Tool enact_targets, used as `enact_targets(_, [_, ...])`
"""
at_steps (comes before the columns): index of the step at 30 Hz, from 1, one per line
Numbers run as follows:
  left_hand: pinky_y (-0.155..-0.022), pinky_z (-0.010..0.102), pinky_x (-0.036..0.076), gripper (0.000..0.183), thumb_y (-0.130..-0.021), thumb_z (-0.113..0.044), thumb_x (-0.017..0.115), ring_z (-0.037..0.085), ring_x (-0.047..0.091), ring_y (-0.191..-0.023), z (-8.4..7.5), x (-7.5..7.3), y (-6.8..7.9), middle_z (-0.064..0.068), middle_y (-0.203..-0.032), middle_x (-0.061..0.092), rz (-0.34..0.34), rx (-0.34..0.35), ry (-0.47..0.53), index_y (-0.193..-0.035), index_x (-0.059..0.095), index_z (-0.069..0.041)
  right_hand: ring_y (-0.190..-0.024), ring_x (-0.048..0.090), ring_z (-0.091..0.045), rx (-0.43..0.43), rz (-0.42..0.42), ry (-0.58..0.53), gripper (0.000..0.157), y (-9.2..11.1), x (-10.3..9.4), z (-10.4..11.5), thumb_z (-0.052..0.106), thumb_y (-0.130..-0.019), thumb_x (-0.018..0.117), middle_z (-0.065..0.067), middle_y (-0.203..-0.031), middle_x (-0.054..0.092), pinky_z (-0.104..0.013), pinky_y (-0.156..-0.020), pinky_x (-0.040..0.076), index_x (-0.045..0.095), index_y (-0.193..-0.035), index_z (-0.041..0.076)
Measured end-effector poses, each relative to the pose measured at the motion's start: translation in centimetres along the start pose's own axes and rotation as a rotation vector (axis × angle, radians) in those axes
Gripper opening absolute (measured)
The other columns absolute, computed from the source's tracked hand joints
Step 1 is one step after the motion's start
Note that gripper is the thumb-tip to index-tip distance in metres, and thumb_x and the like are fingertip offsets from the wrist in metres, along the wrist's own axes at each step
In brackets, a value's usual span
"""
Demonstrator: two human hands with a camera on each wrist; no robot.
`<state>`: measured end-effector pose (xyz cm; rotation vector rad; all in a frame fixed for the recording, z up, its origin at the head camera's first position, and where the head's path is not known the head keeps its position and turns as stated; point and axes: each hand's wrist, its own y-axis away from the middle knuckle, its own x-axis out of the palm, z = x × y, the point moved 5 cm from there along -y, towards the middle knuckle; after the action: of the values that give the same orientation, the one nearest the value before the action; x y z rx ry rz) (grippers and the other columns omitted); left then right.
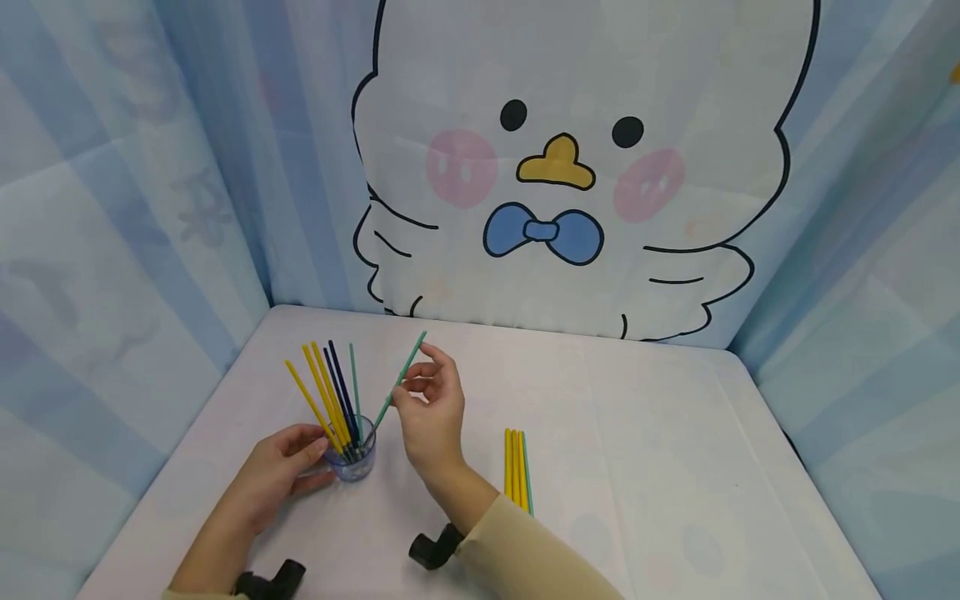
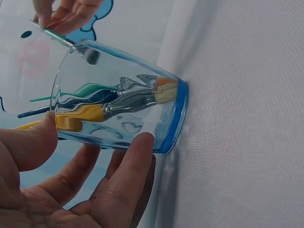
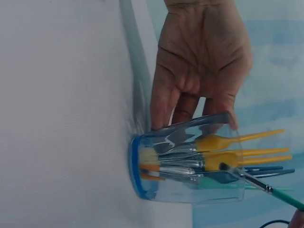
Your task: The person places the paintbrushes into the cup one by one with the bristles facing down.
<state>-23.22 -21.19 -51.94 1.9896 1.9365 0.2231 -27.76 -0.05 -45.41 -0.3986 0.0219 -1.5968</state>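
In the head view we see a clear cup (image 1: 354, 472) upright on the worktop (image 1: 675, 475), between seven and eight o'clock from the view's centre. At the cup's nine o'clock, the left hand (image 1: 279, 468) is partly closed, its thumb and fingers curved round the wall. At its two o'clock, the right hand (image 1: 432, 410) pinches a green-handled brush (image 1: 402, 377) between thumb and fingertips, nearly closed on it. That brush tilts towards one o'clock, bristles down at the cup's mouth; we cannot tell how deep they sit.

Inside the cup we count three yellow brushes (image 1: 310, 402), two dark blue brushes (image 1: 342, 385) and one slim green brush (image 1: 356, 392), bristles down, the yellow handles leaning towards eleven o'clock. At the cup's three o'clock, well apart, yellow and green sticks (image 1: 515, 462) lie side by side, their near ends hidden by the right sleeve (image 1: 536, 554).
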Motion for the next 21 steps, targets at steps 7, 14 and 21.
enact_targets(7, [-0.094,0.037,0.07,0.049,-0.112,-0.018,0.058,0.018,0.069,-0.114,0.1,0.0,-0.1,0.03,-0.148,0.056,0.004,0.02,0.009,-0.152,0.047,0.009,-0.098,0.061,-0.015,0.023,0.148,0.186,0.065,-0.2,1.1,-2.0,-0.012,-0.094,0.066,-0.009,-0.112,0.061,-0.017,-0.078,0.06,0.058,-0.148,0.022])
enact_targets(14, [-0.094,0.037,0.07,0.049,-0.112,-0.019,0.059,0.017,0.07,-0.112,0.0,-0.1,-0.2,0.03,-0.148,0.057,0.002,0.016,0.014,-0.152,0.048,0.008,-0.096,0.06,-0.012,0.041,0.205,0.229,0.063,-0.2,1.7,-3.0,-0.011,-0.096,0.066,-0.01,-0.113,0.062,-0.017,-0.081,0.059,0.059,-0.149,0.023])
enact_targets(21, [-0.094,0.038,0.07,0.049,-0.112,-0.02,0.059,0.018,0.07,-0.113,0.1,0.0,-0.1,0.031,-0.149,0.056,-0.002,0.009,0.009,-0.151,0.049,0.008,-0.095,0.061,-0.008,0.05,0.225,0.278,0.065,0.1,2.1,-3.3,-0.01,-0.096,0.066,-0.007,-0.113,0.063,-0.017,-0.085,0.06,0.06,-0.148,0.029])
